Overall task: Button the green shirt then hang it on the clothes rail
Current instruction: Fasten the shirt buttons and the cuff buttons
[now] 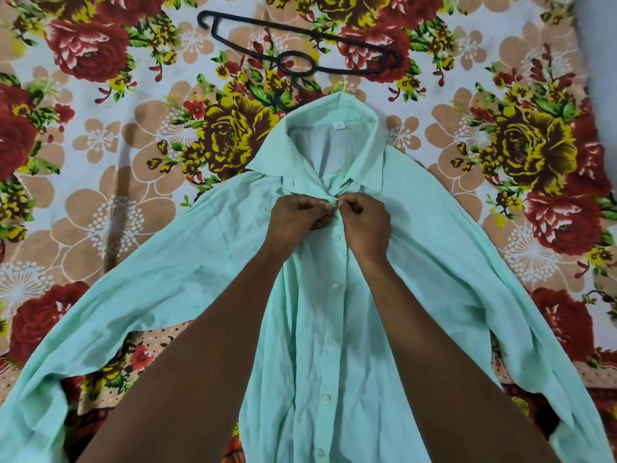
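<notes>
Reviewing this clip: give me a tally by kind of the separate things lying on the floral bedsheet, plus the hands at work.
Green shirt: 1
Black plastic hanger: 1
Hands: 2, left hand and right hand, both pinching the shirt front near the top button
Total: 4

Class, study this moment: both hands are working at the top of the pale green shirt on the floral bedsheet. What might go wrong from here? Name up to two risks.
1. Both hands, left hand and right hand, pinch the placket of the pale green cotton shirt just below the collar; the fabric is bunched there, so the button might meet the wrong hole.
2. The black plastic hanger has its hook under the collar; tugging the shirt may drag it.
</notes>
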